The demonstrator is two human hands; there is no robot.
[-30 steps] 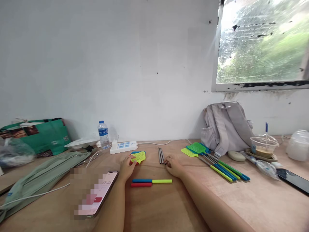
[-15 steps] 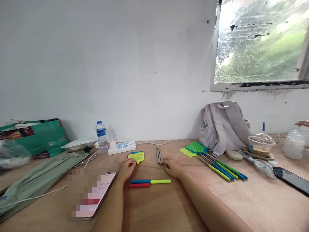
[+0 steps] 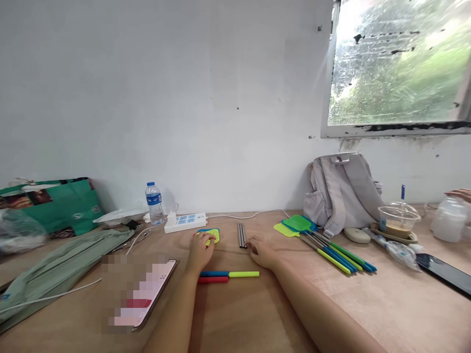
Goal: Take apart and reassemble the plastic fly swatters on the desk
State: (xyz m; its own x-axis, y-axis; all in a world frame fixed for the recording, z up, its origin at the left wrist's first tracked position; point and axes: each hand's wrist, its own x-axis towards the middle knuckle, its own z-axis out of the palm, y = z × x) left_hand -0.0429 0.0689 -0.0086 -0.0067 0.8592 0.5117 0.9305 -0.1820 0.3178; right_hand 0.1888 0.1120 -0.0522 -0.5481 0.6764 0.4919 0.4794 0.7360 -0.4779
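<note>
Shifted rightward, the left hand (image 3: 201, 250) partly covered mesh heads (image 3: 215, 237) left of centre, the right hand (image 3: 262, 253) beside central rods (image 3: 242, 235) seemingly aligned for easy reach, both grips impossible to tell.

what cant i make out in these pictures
Left swatter heads: head view, partly covered by the left hand.
Loose blue handle, left end: head view, behind the left wrist.
Whether the right hand touches the rods: head view, too small to tell.
Lit phone screen: head view, partly pixelated.
Another person's hand: head view, cut off by the right edge.
</note>
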